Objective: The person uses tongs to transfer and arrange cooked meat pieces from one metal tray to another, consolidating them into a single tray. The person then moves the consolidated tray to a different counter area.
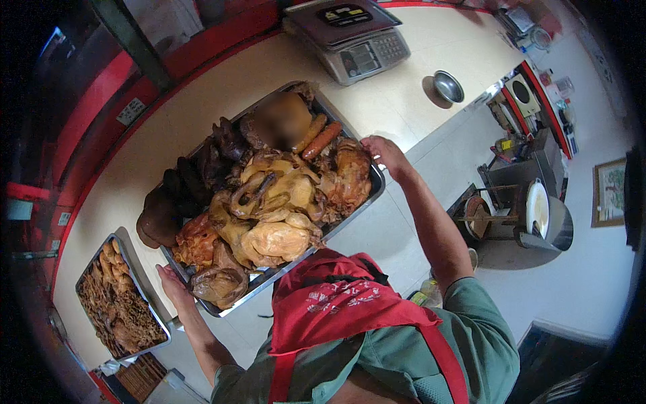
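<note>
Both my hands are at the ends of a large metal tray (298, 267), tilted across the view and heaped with cooked meat. My left hand (174, 287) grips its near left end, fingers partly hidden by the rim. At the opposite end, my right hand (386, 154) grips the rim by the corner. Whole cooked birds (275, 240) fill the tray's middle, with two sausages (320, 139) behind them. Dark brown pieces of meat (189, 187) lie along the far left side; reddish meat (353, 169) sits near my right hand. Whether the tray touches the counter cannot be told.
A pale counter (242, 55) curves behind the tray. On it stand a digital scale (368, 53), a small metal bowl (447, 87) and a second tray (166, 333) of meat. To the right are a round pot (477, 217) and a shelf unit (547, 108).
</note>
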Demonstrator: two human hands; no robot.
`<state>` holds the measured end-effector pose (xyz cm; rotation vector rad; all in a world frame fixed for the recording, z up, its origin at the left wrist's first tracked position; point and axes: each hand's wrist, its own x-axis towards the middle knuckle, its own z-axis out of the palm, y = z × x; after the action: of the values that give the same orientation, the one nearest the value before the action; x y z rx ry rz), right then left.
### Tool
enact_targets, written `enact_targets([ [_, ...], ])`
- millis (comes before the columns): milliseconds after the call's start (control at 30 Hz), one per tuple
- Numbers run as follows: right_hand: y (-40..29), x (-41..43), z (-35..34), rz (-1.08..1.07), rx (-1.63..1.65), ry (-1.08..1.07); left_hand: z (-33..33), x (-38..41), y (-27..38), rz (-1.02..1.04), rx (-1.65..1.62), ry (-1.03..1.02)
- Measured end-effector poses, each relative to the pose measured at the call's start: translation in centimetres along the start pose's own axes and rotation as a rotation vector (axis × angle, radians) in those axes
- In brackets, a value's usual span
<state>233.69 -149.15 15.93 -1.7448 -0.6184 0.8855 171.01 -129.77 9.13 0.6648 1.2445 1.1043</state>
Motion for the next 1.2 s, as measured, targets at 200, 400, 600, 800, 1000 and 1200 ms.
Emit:
enact_targets([
  [200,-1.3,4.5,2.6,0.222,0.229,-0.069,-0.6,-0.1,-0.2,0.095,0.038,0.109],
  [400,-2.9,7.0,2.4,0.035,-0.047,-0.165,-4.4,-1.9,-1.4,0.179,0.031,0.322],
  [600,-3.5,8.3,1.0,0.064,-0.131,-0.305,-0.9,-7.4,0.8,0.228,0.012,0.227],
  [800,-5.6,6.9,-0.4,0.039,-0.088,-0.217,-2.8,-6.5,0.6,0.181,0.095,0.197],
  [1000,-10.2,0.4,-2.6,-0.002,-0.003,-0.104,0.7,-3.4,-0.2,0.196,-0.036,0.003],
  [1200,-6.2,-3.8,-2.1,-0.076,0.124,0.104,5.6,4.7,-0.8,0.276,-0.098,-0.063],
])
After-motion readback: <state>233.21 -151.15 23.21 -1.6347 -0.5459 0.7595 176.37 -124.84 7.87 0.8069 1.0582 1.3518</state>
